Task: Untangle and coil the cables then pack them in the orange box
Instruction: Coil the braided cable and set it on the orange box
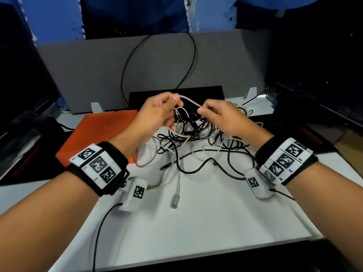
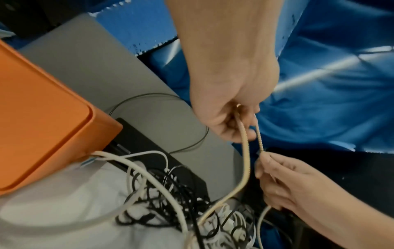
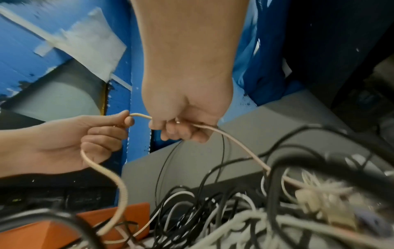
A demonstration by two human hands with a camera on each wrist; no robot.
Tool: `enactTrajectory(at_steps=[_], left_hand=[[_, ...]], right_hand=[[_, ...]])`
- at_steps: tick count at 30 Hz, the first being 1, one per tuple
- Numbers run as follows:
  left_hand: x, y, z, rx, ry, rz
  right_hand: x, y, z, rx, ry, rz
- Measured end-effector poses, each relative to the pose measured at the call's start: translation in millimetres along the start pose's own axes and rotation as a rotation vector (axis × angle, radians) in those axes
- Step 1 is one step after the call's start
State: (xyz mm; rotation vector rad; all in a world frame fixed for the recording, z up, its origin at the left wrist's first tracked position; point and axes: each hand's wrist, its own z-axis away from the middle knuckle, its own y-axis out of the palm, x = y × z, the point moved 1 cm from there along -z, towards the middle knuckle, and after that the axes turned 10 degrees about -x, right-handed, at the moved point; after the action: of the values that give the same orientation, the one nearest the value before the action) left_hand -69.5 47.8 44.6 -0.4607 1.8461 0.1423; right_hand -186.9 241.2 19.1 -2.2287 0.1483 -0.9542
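Nearest to camera, two forearms with black wrist straps carrying white plates of black-and-white square markers; no brand or readable writing anywhere. Further left, flat orange plastic box (image 1: 98,134) with rounded corners, lid on, resting on white table (image 1: 206,222) just beside the tangle. Left hand (image 1: 157,112) raised above the pile, thumb and fingers pinching beige braided cable (image 1: 190,101). Same cable running a short way across to right hand (image 1: 222,118), fingers curled round it, both ends of the held piece dropping into mixed heap of thin black and white cables (image 1: 196,140) on the table between the wrists. Clear plastic network plug (image 1: 174,203) lying loose in front of the heap. Judged light and soft, braided skin probably not slippery; likely to catch in loops if pulled hard. Better to hold close to a knot or near a plug, feeding slack through gently. Coiling and packing not yet begun.
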Motion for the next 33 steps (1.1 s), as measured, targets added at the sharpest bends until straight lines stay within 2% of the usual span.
enactTrajectory(at_steps=[3, 8, 11, 13, 14, 17, 19, 21, 23, 27, 31, 33], left_hand=[[-26.9, -27.0, -1.5, -0.181, 0.021, 0.112], [-75.7, -78.3, -18.7, -0.447, 0.203, 0.130], [-89.1, -90.4, -24.2, -0.532, 0.191, 0.184], [-86.8, -83.2, -21.4, -0.449, 0.201, 0.133], [-83.7, -76.0, -17.4, -0.376, 0.216, 0.075], [-76.6, -47.4, 1.8, -0.154, 0.229, -0.069], [-76.8, -34.9, 15.8, -0.092, 0.245, -0.088], [-74.2, -37.4, 27.9, -0.090, 0.255, -0.123], [-67.4, -51.5, 44.6, -0.078, 0.235, -0.217], [-52.2, -79.8, 89.9, 0.013, 0.183, -0.447], [-45.1, -106.7, 124.8, -0.086, 0.223, -0.367], [-41.3, -114.3, 132.2, -0.155, 0.228, -0.322]], right_hand=[[3.7, -17.6, 2.5, -0.008, -0.032, 0.125], [-6.5, -46.6, -13.2, -0.101, 0.102, 0.039], [-1.9, -53.9, -26.7, 0.021, 0.199, 0.197], [15.7, -52.0, -29.1, 0.086, 0.207, 0.333], [33.5, -48.7, -27.5, 0.083, 0.167, 0.303], [97.3, -30.5, -17.6, -0.047, -0.059, 0.005], [127.9, -18.2, -8.5, 0.016, -0.090, -0.234], [140.2, -16.4, 3.2, 0.165, -0.053, -0.418], [133.6, -24.3, 11.3, 0.163, -0.029, -0.386], [114.0, -38.1, 34.2, 0.064, -0.088, -0.179], [96.8, -54.4, 58.6, -0.211, -0.083, -0.220], [90.9, -60.7, 62.8, -0.256, -0.053, -0.158]])
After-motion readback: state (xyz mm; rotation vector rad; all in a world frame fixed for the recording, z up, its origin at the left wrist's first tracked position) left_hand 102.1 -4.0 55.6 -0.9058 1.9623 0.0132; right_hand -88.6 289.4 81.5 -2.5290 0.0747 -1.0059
